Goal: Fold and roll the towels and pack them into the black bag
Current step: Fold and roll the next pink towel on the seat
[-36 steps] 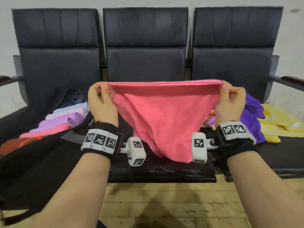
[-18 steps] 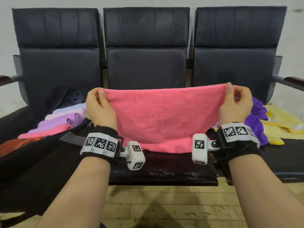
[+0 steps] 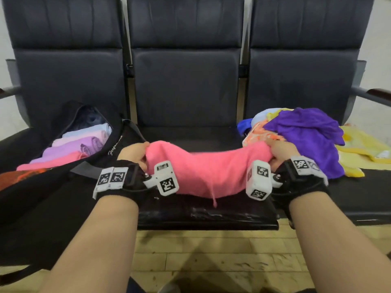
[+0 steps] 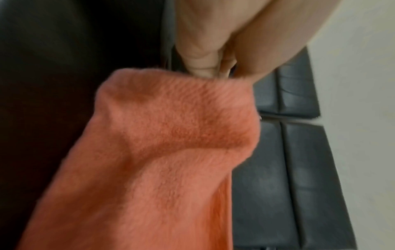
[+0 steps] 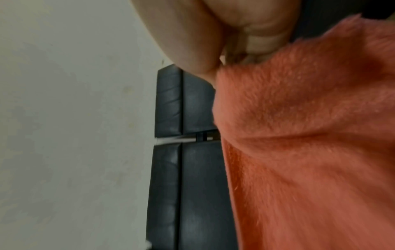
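Note:
A pink towel (image 3: pixel 208 172) lies stretched across the middle seat, sagging in its centre. My left hand (image 3: pixel 135 154) pinches its left end and my right hand (image 3: pixel 280 151) pinches its right end. The wrist views show the same towel (image 4: pixel 166 152) (image 5: pixel 310 135) bunched under curled fingers (image 4: pixel 200 67) (image 5: pixel 256 42). The black bag (image 3: pixel 38 187) lies open on the left seat, with several rolled towels (image 3: pixel 78 144) in pink, purple and pale blue packed side by side.
A heap of loose towels sits on the right seat: a purple one (image 3: pixel 309 136) on top, a yellow one (image 3: pixel 364 149), orange and blue ones (image 3: pixel 245 125) beneath. Dark seat backs (image 3: pixel 186 60) rise behind. A metal armrest (image 3: pixel 372 96) juts at the right. Wooden floor (image 3: pixel 211 261) lies below.
Both hands have lowered the pink towel from chest height down onto the middle seat, still holding its two ends. The head view has tilted down and closer.

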A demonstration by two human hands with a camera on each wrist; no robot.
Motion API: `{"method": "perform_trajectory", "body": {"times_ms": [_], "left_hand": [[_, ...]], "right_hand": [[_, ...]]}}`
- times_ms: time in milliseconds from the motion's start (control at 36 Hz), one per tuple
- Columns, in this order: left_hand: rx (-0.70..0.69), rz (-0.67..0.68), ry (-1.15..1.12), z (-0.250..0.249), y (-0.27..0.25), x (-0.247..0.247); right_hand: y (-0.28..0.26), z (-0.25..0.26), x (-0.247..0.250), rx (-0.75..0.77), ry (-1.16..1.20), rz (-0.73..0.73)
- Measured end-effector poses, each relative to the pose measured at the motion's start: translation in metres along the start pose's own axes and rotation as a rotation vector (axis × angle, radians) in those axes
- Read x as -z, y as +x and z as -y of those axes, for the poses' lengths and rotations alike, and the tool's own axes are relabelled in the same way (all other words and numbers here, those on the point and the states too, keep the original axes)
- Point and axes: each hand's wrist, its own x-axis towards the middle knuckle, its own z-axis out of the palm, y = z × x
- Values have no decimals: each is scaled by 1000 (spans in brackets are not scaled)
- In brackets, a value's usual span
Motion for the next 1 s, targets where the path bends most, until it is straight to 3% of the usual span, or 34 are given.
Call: {"method": "perform_trajectory", "body": {"times_ms": [83,167,306,389,500,750,1000], "left_hand": [[-87,-82,6,2,-7,-7],[-189,-42,-92,-1,-28,-31],[-376,94,128,8,-56,-65],[-376,178,258,15,-65,-72],[-423,178,345,18,-71,-71],[-396,138,259,20,-70,-67],[-401,157,195,21,-75,-72]], "right_hand": [[-7,0,-11,7,-44,-62],[-24,9,-30,70,2,37],[-62,17,-63,174,16,266],[-76,12,-73,183,-55,350],[-76,4,-78,254,-112,314],[-81,2,-84,378,-231,362],[-75,-5,-94,473,-293,268]]}}
